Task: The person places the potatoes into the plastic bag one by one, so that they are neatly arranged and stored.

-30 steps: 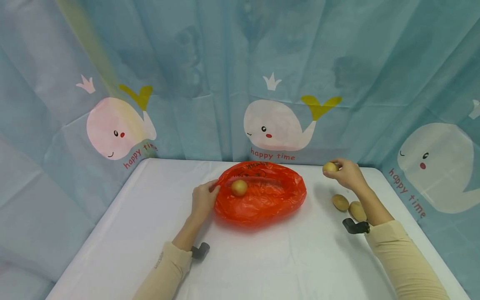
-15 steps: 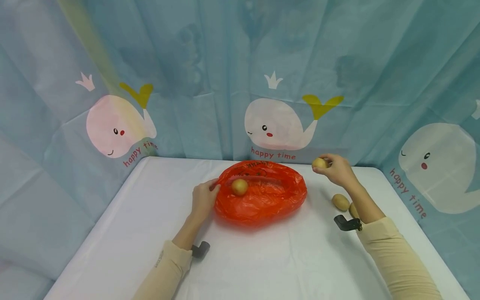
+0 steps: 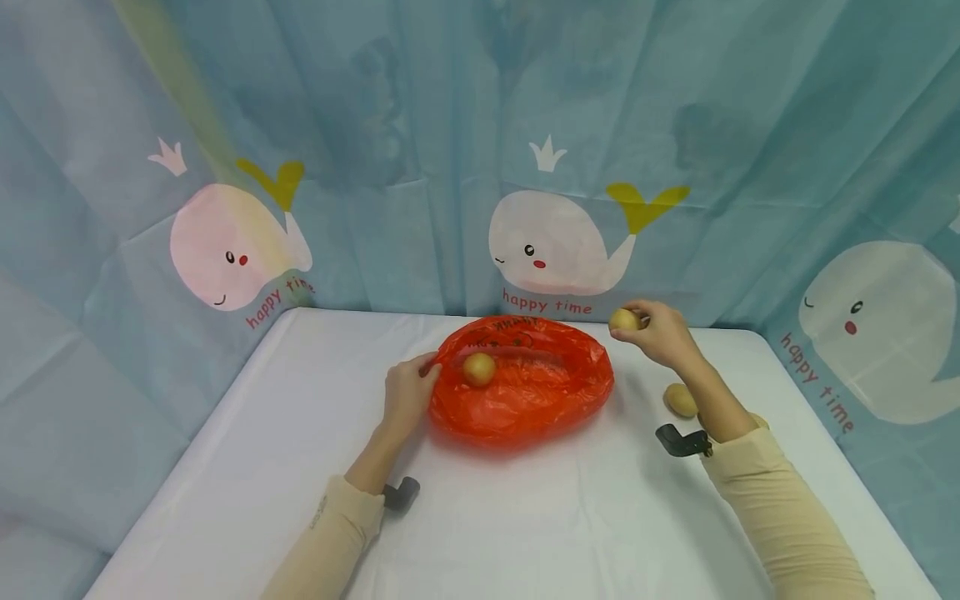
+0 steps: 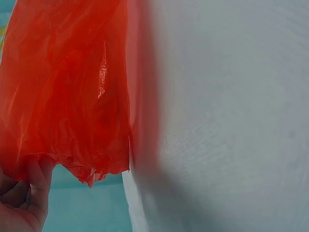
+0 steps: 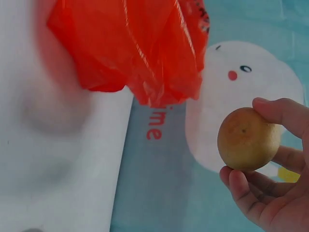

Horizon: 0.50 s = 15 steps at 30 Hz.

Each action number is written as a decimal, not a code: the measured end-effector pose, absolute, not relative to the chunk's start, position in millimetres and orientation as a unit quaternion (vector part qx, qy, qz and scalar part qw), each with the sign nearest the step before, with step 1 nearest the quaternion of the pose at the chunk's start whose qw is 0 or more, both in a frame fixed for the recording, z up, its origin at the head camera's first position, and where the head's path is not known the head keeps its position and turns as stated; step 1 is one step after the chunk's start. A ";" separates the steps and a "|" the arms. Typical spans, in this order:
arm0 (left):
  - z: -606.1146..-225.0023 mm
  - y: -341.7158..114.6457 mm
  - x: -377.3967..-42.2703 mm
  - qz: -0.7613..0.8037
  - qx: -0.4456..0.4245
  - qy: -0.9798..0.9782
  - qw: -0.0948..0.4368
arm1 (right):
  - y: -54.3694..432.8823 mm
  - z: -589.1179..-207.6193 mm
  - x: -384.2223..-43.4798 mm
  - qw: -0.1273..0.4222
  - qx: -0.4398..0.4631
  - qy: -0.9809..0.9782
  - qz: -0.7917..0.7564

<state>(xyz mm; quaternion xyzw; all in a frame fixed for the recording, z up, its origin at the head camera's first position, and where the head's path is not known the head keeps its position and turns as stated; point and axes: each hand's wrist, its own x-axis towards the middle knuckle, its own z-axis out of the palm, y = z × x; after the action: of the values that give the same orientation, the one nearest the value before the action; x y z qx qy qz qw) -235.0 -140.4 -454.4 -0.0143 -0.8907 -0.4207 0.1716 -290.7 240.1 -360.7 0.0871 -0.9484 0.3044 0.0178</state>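
Note:
A red plastic bag (image 3: 525,412) lies with its mouth spread on the white table, and one round yellow-brown potato (image 3: 478,369) shows inside its left part. My left hand (image 3: 407,396) pinches the bag's left rim; in the left wrist view the thumb (image 4: 41,176) presses against the red film. Just past the bag's right end, my right hand (image 3: 660,333) holds another potato (image 5: 248,139) between thumb and fingertips, raised above the table and apart from the bag. Below that hand rests a potato (image 3: 681,401) on the table. One more potato (image 3: 759,421) is mostly hidden behind the right forearm.
The white-covered table (image 3: 510,533) reaches back to a blue curtain (image 3: 420,242) printed with whales, which also hangs at both sides. A black wrist mount (image 3: 682,440) sticks out from the right wrist, and a similar mount (image 3: 402,495) from the left.
My right hand has carried its potato leftward, closer to the bag. The left hand keeps its hold on the rim, and the bag stays in place.

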 end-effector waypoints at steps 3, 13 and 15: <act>-453.2 -139.6 -235.9 -0.419 -0.012 -0.893 0.166 | 236.9 -361.3 -290.5 0.023 0.094 -0.946 0.309; -451.1 -138.7 -235.8 -0.423 -0.004 -0.893 0.155 | 227.0 -365.0 -292.1 0.030 0.111 -0.947 0.301; -450.2 -138.7 -236.2 -0.424 -0.001 -0.893 0.153 | 224.5 -365.2 -292.9 0.032 0.114 -0.946 0.301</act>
<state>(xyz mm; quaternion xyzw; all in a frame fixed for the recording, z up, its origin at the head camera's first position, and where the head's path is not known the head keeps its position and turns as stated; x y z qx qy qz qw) -236.2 -138.7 -450.2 -0.0010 -0.8928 -0.4237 0.1527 -292.9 224.5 -365.2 0.1145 -0.9463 0.3006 0.0316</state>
